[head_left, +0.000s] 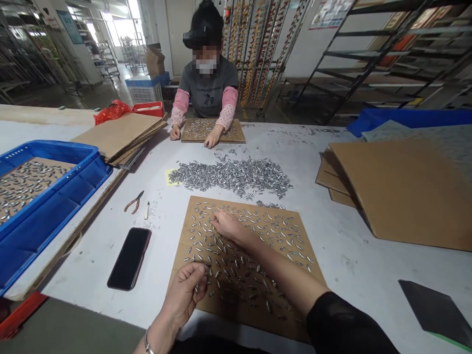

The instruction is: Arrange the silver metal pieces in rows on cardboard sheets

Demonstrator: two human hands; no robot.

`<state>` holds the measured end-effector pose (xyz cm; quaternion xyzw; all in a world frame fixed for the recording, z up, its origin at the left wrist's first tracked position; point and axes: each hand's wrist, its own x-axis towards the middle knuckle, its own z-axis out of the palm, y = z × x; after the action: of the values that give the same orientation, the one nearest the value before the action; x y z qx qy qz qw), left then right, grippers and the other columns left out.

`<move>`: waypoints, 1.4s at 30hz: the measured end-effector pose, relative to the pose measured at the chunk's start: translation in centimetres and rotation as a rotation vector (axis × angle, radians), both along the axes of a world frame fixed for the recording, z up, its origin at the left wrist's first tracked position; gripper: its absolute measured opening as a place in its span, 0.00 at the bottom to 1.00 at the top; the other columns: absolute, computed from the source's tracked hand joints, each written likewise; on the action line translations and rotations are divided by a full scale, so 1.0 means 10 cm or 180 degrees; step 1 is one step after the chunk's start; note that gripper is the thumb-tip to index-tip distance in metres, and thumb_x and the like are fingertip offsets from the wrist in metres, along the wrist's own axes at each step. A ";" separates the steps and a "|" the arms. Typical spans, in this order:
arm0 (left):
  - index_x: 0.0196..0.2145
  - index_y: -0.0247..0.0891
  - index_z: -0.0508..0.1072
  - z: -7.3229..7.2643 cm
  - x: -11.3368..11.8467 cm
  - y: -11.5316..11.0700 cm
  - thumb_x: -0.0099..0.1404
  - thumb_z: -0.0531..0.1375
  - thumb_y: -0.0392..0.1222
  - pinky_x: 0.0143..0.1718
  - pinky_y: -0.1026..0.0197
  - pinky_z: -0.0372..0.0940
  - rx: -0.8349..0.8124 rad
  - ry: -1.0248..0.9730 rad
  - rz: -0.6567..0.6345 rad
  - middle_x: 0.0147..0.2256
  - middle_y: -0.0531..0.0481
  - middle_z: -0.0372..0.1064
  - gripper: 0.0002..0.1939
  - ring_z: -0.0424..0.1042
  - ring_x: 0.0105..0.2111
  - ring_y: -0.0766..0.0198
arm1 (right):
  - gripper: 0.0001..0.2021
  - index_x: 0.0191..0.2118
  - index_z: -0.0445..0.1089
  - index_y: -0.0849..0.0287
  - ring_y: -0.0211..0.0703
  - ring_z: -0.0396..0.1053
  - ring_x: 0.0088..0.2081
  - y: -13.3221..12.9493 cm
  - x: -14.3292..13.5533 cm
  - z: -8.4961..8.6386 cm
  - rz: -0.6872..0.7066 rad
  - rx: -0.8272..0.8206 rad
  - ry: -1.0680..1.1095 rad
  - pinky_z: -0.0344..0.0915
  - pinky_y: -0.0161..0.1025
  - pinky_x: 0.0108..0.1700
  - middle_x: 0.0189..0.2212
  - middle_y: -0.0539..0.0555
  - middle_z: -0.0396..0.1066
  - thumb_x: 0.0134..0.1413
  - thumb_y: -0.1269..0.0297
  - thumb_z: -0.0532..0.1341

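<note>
Many metal pieces (242,259) on cardboard (228,315) | left hand (186,290) nearer | right hand (229,224) farther

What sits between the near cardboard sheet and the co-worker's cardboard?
In the head view, a heap of small silvery pieces lies between the near cardboard sheet and the co-worker's cardboard; yellow paper shows at its left end.

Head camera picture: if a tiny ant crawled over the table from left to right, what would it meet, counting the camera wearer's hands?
Blue tray → pliers → small white-handled tool → wearer's left hand → wearer's right hand → big cardboard sheets.
</note>
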<state>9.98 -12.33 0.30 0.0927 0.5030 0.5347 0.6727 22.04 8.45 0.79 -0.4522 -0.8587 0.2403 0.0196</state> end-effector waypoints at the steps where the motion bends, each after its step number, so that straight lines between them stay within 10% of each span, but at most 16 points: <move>1: 0.32 0.34 0.76 0.02 0.00 0.01 0.46 0.78 0.51 0.21 0.70 0.52 -0.0035 -0.0075 0.0018 0.24 0.54 0.69 0.23 0.63 0.21 0.74 | 0.07 0.36 0.72 0.61 0.44 0.67 0.41 0.01 0.01 0.01 -0.0062 0.0022 0.0065 0.56 0.37 0.40 0.37 0.56 0.73 0.64 0.68 0.58; 15: 0.29 0.35 0.76 0.05 0.15 0.05 0.45 0.79 0.45 0.24 0.70 0.58 0.0160 -0.0301 0.0273 0.23 0.57 0.66 0.20 0.63 0.22 0.74 | 0.12 0.35 0.73 0.58 0.38 0.70 0.33 -1.16 0.45 0.32 0.0369 -0.0702 0.1856 0.61 0.35 0.37 0.31 0.50 0.75 0.67 0.62 0.55; 28: 0.29 0.35 0.77 0.03 0.11 0.05 0.44 0.79 0.43 0.25 0.71 0.58 -0.0080 -0.0250 0.0444 0.25 0.58 0.66 0.19 0.62 0.23 0.75 | 0.11 0.38 0.73 0.59 0.43 0.67 0.38 -0.18 0.22 0.07 0.0176 0.0485 -0.0067 0.56 0.37 0.38 0.37 0.56 0.72 0.69 0.66 0.54; 42: 0.27 0.35 0.77 0.01 0.10 0.09 0.42 0.80 0.44 0.25 0.70 0.59 -0.0202 -0.0305 0.0394 0.24 0.56 0.68 0.19 0.64 0.23 0.74 | 0.14 0.35 0.78 0.63 0.45 0.72 0.31 -0.13 -0.15 0.28 -0.0249 0.0074 -0.0814 0.56 0.38 0.32 0.31 0.61 0.76 0.64 0.68 0.54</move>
<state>10.96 -11.44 0.36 0.0144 0.4916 0.5629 0.6643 20.49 7.11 3.61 -0.5121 -0.8386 0.1697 -0.0755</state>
